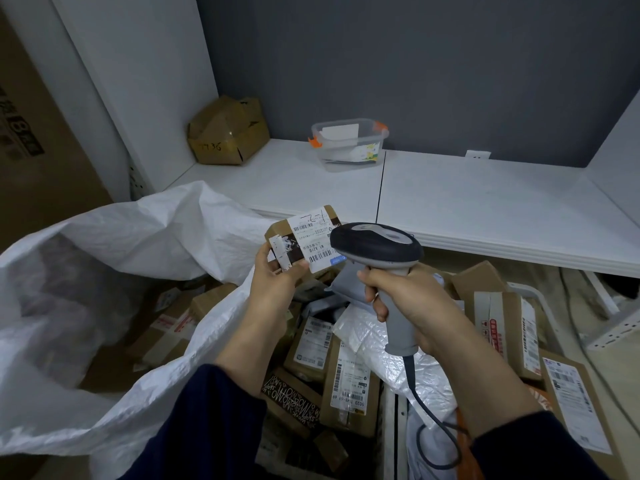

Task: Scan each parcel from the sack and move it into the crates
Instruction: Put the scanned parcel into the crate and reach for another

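As left hand (277, 289) grips parcel (304, 240), right hand (412, 306) scanner (377, 247), boxes (166, 327) in sack (138, 230), crate (393, 427)

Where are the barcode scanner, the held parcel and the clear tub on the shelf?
barcode scanner (377, 245): head view, top of its dark head.
parcel (313, 237): head view, on its white shipping label.
clear tub (341, 162): head view, on its front wall.

I see a crumpled cardboard box (227, 131) in the back corner of the white counter (467, 202) — a clear tub (349, 147) with orange clips stands near it.
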